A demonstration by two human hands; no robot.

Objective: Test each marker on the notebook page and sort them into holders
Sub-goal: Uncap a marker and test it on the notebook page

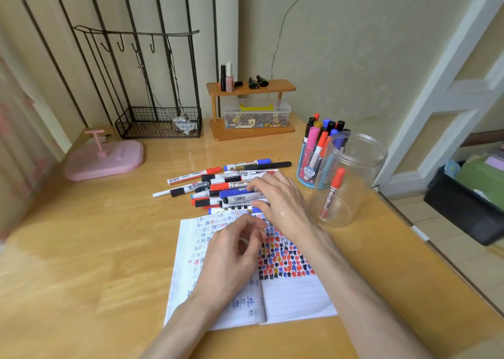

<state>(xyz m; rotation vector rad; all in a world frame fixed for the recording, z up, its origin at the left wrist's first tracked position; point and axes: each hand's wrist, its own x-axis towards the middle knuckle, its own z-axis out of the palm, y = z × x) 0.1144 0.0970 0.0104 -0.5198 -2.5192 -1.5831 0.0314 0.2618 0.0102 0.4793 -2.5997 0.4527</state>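
An open notebook (294, 298) lies in front of me, its right page covered with red, blue and black test marks. Beyond it sits a loose pile of markers (218, 187) on the wooden desk. My right hand (281, 200) reaches into the pile, fingers curled around a marker with a barcode label (240, 199). My left hand (231, 255) hovers over the notebook with loosely curled fingers and holds nothing. A blue cup holder (311, 173) is full of markers. A clear plastic jar (351, 184) holds one red marker (331, 195).
A pink tray (106, 159) sits at the left, a black wire basket (161, 121) at the back. A wooden shelf (251, 107) carries small bottles and a clear box. The desk edge runs along the right, near a black bin (463, 208) on the floor.
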